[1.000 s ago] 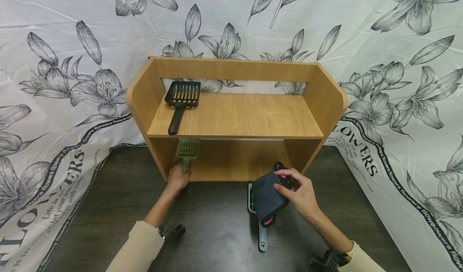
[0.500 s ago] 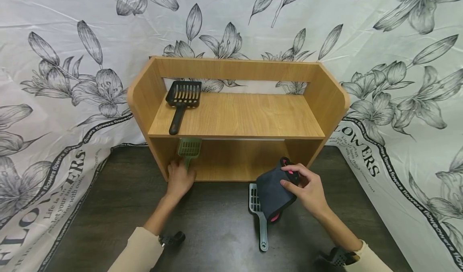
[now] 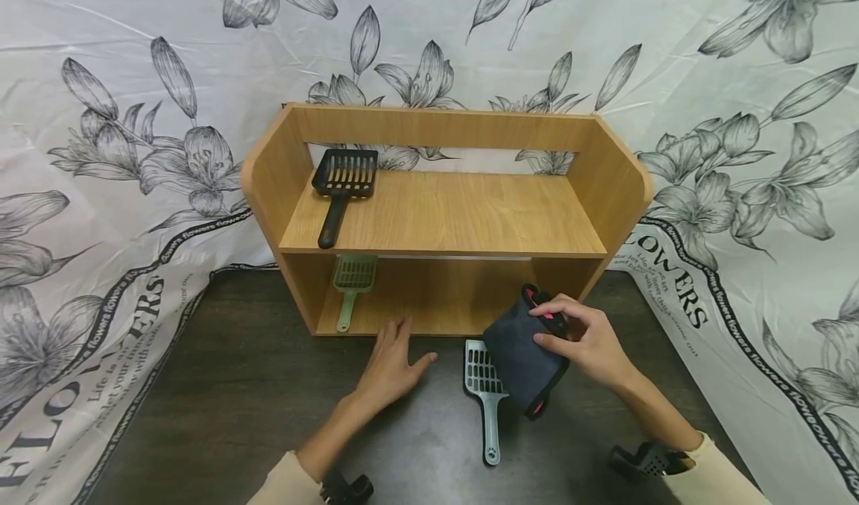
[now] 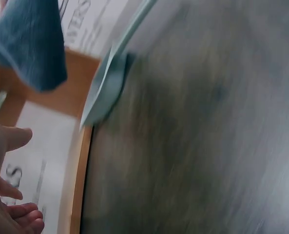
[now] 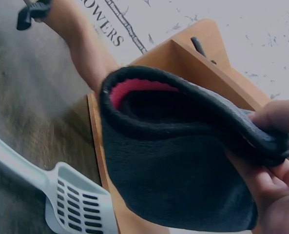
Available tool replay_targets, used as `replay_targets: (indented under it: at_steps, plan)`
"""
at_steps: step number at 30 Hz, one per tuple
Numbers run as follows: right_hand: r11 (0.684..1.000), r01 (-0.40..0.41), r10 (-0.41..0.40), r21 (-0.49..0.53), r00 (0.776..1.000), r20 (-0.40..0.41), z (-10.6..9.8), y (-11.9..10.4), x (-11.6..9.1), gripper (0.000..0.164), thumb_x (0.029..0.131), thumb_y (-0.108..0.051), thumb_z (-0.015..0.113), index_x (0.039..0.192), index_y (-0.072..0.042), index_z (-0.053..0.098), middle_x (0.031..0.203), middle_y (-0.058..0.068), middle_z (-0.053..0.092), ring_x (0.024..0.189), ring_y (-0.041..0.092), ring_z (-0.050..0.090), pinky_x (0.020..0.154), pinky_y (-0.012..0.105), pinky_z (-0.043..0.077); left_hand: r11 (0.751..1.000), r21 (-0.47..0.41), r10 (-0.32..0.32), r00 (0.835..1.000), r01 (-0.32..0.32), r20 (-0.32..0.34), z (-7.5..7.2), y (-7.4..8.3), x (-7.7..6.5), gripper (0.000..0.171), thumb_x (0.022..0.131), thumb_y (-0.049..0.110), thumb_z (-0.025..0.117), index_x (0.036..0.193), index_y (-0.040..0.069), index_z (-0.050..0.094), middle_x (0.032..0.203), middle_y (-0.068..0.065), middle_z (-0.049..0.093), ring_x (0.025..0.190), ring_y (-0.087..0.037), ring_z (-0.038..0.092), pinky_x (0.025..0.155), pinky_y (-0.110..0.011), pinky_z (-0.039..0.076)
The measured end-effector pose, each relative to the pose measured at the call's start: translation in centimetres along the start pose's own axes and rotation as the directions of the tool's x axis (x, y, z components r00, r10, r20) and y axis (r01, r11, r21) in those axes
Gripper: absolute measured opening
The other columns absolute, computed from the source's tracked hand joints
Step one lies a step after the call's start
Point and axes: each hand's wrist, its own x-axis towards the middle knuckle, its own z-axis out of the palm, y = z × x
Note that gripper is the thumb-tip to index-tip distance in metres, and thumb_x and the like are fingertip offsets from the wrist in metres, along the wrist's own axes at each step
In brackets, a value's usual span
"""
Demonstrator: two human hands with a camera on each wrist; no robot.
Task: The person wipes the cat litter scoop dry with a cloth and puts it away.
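Note:
My right hand pinches a folded dark blue cloth piece with black edging; its pink lining shows in the right wrist view. The cloth hangs over the table, overlapping the head of a pale grey-blue litter scoop, whose slots show in the right wrist view. My left hand holds nothing, fingers extended and thumb spread, at the front edge of the lower shelf. A green litter scoop lies at the left of that lower shelf, handle toward me. On the upper shelf lies a black litter scoop.
A two-level wooden shelf unit stands at the back of the dark table. Behind it hangs white cloth printed with flowers. The unit's right side panel rises beyond the right hand.
My left hand has let go of the green litter scoop, leaving it on the lower shelf, and moved right and toward me. The right hand has shifted the cloth slightly right, uncovering more grey-blue scoop.

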Motion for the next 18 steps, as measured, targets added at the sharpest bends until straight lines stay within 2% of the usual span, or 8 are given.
replay_targets:
  at_steps: [2, 6, 11, 18]
  plan:
    - [0.999, 0.023, -0.022, -0.027, 0.999, 0.028, -0.4, 0.0, 0.1, 0.038, 0.085, 0.008, 0.083, 0.118, -0.01, 0.076, 0.105, 0.005, 0.069, 0.073, 0.011, 0.046, 0.058, 0.028, 0.036, 0.999, -0.026, 0.023, 0.999, -0.022, 0.024, 0.9, 0.9, -0.7, 0.09, 0.094, 0.038, 0.082, 0.158, -0.008, 0.038, 0.155, -0.03, 0.043, 0.146, -0.049, 0.039, 0.112, -0.063, 0.041]
    - [0.998, 0.051, -0.048, -0.032, 0.996, 0.069, -1.3, 0.3, 0.4, 0.039, 0.084, 0.01, 0.083, 0.116, -0.01, 0.076, 0.104, 0.004, 0.069, 0.074, 0.013, 0.047, 0.06, 0.029, 0.038, 0.997, -0.058, 0.047, 0.996, -0.043, 0.071, 2.8, 2.2, -1.8, 0.105, 0.088, 0.046, 0.086, 0.161, -0.008, 0.032, 0.153, -0.029, 0.044, 0.143, -0.046, 0.041, 0.109, -0.061, 0.044]
    - [0.998, 0.054, -0.051, -0.026, 0.996, 0.074, -2.0, 0.7, 0.5, 0.039, 0.083, 0.013, 0.083, 0.115, -0.007, 0.076, 0.105, 0.006, 0.07, 0.079, 0.014, 0.051, 0.062, 0.028, 0.04, 0.999, -0.039, 0.022, 0.993, -0.017, 0.117, 5.2, 3.4, -2.8, 0.116, 0.084, 0.056, 0.086, 0.162, -0.009, 0.029, 0.152, -0.029, 0.044, 0.142, -0.043, 0.043, 0.11, -0.058, 0.045]
    - [0.999, 0.03, -0.028, -0.022, 0.998, 0.061, -2.6, 0.8, 0.3, 0.04, 0.082, 0.015, 0.082, 0.116, -0.005, 0.075, 0.109, 0.008, 0.071, 0.093, 0.014, 0.058, 0.07, 0.024, 0.046, 0.999, 0.023, -0.029, 0.991, 0.026, 0.132, 7.9, 5.1, -3.3, 0.121, 0.081, 0.066, 0.084, 0.16, -0.01, 0.031, 0.152, -0.029, 0.044, 0.143, -0.045, 0.04, 0.113, -0.061, 0.04]
